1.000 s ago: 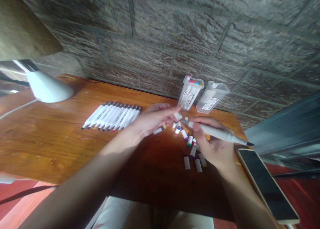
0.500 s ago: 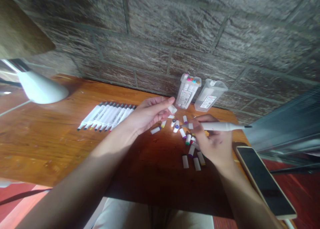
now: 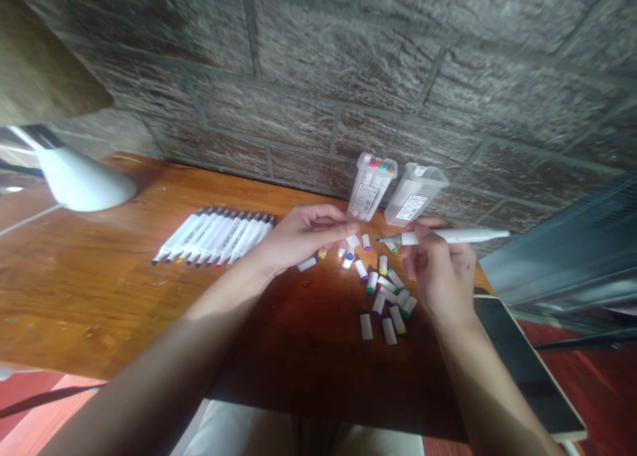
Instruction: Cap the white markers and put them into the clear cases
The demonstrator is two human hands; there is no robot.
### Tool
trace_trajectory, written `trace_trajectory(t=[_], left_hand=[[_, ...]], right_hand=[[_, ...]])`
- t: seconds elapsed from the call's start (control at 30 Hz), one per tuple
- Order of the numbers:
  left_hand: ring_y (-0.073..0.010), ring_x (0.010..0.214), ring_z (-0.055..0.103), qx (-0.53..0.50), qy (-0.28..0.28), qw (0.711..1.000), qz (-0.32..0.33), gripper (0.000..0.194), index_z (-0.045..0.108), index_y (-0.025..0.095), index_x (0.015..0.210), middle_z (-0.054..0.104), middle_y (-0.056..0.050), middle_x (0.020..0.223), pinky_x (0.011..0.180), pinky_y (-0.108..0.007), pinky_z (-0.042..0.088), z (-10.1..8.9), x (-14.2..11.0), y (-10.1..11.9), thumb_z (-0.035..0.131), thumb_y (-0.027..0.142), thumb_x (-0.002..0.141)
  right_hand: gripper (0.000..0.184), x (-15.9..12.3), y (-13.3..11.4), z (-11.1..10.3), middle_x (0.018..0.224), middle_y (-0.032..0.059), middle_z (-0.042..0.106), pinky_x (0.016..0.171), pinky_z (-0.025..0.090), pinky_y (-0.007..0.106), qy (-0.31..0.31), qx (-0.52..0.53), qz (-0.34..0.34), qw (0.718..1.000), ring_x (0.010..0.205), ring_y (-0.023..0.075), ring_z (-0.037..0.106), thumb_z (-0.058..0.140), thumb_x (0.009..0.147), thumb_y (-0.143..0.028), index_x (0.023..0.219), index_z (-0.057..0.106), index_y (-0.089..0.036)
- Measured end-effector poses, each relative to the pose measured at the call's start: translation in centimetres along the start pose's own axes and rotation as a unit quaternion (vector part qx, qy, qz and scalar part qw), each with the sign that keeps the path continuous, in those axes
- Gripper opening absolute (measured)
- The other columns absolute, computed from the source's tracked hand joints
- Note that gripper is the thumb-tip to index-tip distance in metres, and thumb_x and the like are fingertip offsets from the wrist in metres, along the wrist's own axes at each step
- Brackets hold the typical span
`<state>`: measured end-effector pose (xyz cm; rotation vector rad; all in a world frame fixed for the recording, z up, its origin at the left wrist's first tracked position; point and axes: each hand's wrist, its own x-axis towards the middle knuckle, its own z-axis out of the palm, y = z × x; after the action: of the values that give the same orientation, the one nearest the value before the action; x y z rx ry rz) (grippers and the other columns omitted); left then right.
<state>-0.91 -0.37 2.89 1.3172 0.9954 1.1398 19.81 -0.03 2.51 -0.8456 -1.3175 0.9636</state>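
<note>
My left hand (image 3: 318,232) pinches a white marker cap (image 3: 353,241) between thumb and fingers, above the table. In my right hand (image 3: 438,260) lies a white marker (image 3: 455,236), held nearly level with its dark uncapped tip pointing left toward the cap; a gap separates the two. Several loose white caps with coloured ends, such as a purple-ended cap (image 3: 361,269), are scattered on the wood below and between my hands. Left of my left hand, a row of uncapped white markers (image 3: 213,237) lies side by side, their tips toward me.
A clear case (image 3: 365,200) holding several markers stands by the stone wall, beside another clear case (image 3: 411,207). At the table's right edge lies a phone (image 3: 522,363), partly under my right forearm. A white lamp base (image 3: 89,180) stands at the far left of the wooden table (image 3: 124,290).
My right hand has moved right and up with the marker, turning the marker's other end slightly upward. My left hand has shifted slightly right and down with the cap. More loose caps show.
</note>
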Motion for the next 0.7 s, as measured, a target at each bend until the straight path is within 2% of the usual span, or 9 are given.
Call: trace_trajectory(t=[0.17,0.4,0.53,0.7], left_hand=[[-0.0144,0.069,0.06,0.174,-0.042,0.982,0.054,0.027,0.072,0.017,0.087,0.071,-0.004,0.077,0.063,-0.023,0.042,-0.2,-0.2,-0.7,0.073,0.042,0.079],[-0.0134,0.061,0.056,0.388,-0.12,0.904,0.134,0.018,0.072,0.021,0.088,0.065,-0.001,0.07,0.06,-0.022,0.035,0.0,-0.1,-2.1,0.064,0.036,0.087],[-0.0148,0.065,0.059,0.449,-0.159,0.87,0.126,0.009,0.07,0.021,0.09,0.068,-0.001,0.075,0.062,-0.023,0.036,0.2,0.0,-2.6,0.064,0.027,0.086],[-0.0141,0.067,0.059,0.479,-0.162,0.855,0.113,0.008,0.067,0.02,0.091,0.067,0.0,0.077,0.063,-0.024,0.037,0.2,-0.2,-2.7,0.063,0.025,0.086]], right_hand=[[0.013,1.1,0.5,-0.2,0.051,-0.0054,0.055,0.034,0.022,0.02,0.021,0.106,0.039,0.993,0.035,0.0061,0.037,0.064,0.084,-0.029,0.076,0.063,-0.019],[0.024,1.5,0.8,0.0,0.046,-0.0079,0.044,0.035,0.019,0.021,0.006,0.146,0.105,0.984,0.037,0.0062,0.029,0.066,0.081,-0.04,0.073,0.062,-0.018],[0.023,1.5,0.8,0.0,0.044,-0.0081,0.041,0.037,0.017,0.021,-0.013,0.16,0.132,0.978,0.037,0.0056,0.028,0.067,0.079,-0.038,0.072,0.063,-0.017],[0.019,1.3,0.8,0.0,0.045,-0.0067,0.043,0.039,0.017,0.022,-0.022,0.181,0.152,0.971,0.037,0.0047,0.029,0.068,0.078,-0.033,0.072,0.067,-0.016]])
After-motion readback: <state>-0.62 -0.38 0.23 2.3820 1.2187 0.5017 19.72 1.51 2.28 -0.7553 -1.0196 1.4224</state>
